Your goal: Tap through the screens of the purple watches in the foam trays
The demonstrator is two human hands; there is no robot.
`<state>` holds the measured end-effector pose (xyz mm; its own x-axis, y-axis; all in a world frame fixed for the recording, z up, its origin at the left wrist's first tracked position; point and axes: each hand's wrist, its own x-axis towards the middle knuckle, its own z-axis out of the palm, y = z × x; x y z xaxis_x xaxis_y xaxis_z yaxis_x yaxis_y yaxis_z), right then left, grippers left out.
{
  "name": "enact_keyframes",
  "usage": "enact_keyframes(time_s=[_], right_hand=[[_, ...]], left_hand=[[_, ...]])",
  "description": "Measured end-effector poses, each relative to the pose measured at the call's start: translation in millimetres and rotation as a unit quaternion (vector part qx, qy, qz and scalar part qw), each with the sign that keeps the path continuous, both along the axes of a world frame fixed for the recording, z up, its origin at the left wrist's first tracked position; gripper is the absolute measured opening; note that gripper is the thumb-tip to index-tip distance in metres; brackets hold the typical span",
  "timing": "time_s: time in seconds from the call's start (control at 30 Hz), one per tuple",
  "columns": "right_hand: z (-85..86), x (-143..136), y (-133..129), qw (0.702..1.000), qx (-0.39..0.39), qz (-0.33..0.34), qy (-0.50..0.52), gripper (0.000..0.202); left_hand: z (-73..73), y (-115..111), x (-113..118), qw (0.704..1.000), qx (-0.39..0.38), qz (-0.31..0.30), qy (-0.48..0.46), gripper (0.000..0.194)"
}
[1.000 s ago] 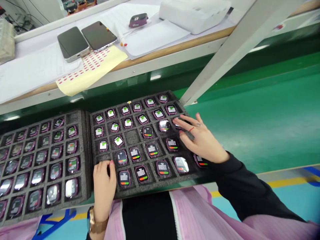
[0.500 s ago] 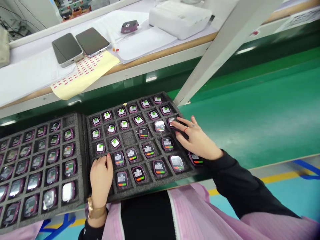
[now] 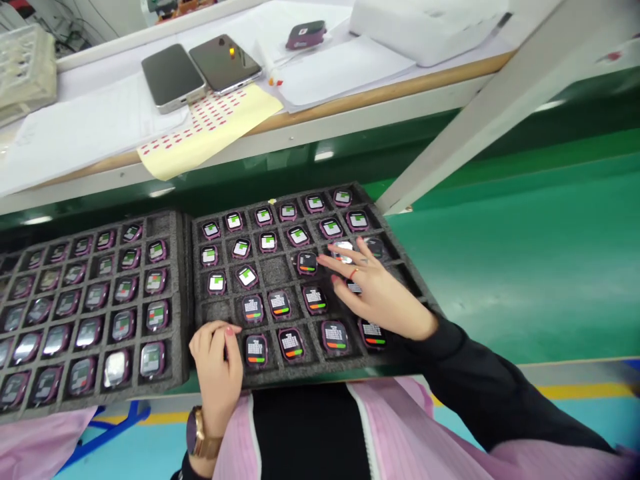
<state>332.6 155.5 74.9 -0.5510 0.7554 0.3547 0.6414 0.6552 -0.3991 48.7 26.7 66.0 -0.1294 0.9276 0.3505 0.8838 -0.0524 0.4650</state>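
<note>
Purple-cased smartwatch bodies without straps sit in the slots of a dark foam tray [image 3: 280, 270]. Over its right half, my right hand [image 3: 377, 290] is open with its fingers spread. One fingertip is at the edge of a smartwatch with a dark screen [image 3: 307, 263]; whether it touches cannot be made out. Beneath those fingers a shiny smartwatch [image 3: 343, 252] is partly covered, and others are hidden. At the tray's front left corner rests my left hand [image 3: 219, 363], fingers loosely bent and holding nothing visible. Many screens show green-and-white blocks; nearer ones show text with an orange-green bar.
A second foam tray of smartwatches [image 3: 173, 300] adjoins on the left. Beyond, a shelf carries two phones [image 3: 173, 77], a yellow sticker sheet [image 3: 210, 133], papers, a lone purple smartwatch [image 3: 306, 35] and a white box [image 3: 430, 30]. A slanted white post [image 3: 465, 120] rises by the tray's back right corner.
My right hand has moved left across the tray, from the right-hand column toward the middle smartwatches. My left hand has slid slightly toward the front edge. The whole view has shifted.
</note>
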Motion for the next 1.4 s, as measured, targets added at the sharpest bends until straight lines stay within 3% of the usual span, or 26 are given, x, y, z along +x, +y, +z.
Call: enact_keyframes(time_s=[0.13, 0.27, 0.37, 0.6, 0.73, 0.93, 1.17, 1.4], right_hand=[[11.1, -44, -2, 0.994, -0.02, 0.102, -0.021, 0.043], [14.5, -81, 1, 0.981, -0.023, 0.189, -0.047, 0.047], [10.9, -100, 4, 0.974, -0.02, 0.218, -0.054, 0.046], [-1.4, -114, 10, 0.972, -0.02, 0.224, -0.069, 0.047], [1.5, -115, 14, 0.97, -0.024, 0.231, -0.076, 0.05], [9.0, -135, 14, 0.969, -0.015, 0.242, -0.053, 0.048], [-3.7, -170, 13, 0.96, -0.025, 0.274, -0.058, 0.053], [-7.0, -175, 21, 0.96, -0.027, 0.266, -0.081, 0.051]], left_hand=[[-7.2, -27, 4, 0.989, 0.136, -0.044, -0.03, 0.025], [-24.6, -42, 6, 0.981, 0.163, -0.093, -0.05, 0.029], [-33.9, -44, 5, 0.975, 0.184, -0.119, -0.024, 0.035], [-38.0, -41, 1, 0.969, 0.195, -0.151, 0.027, 0.033], [-40.0, -42, -1, 0.966, 0.204, -0.156, 0.032, 0.032], [-42.4, -42, 0, 0.967, 0.204, -0.149, 0.034, 0.033], [-43.4, -42, 1, 0.967, 0.209, -0.137, 0.047, 0.033], [-42.2, -43, 0, 0.968, 0.206, -0.132, 0.056, 0.033]])
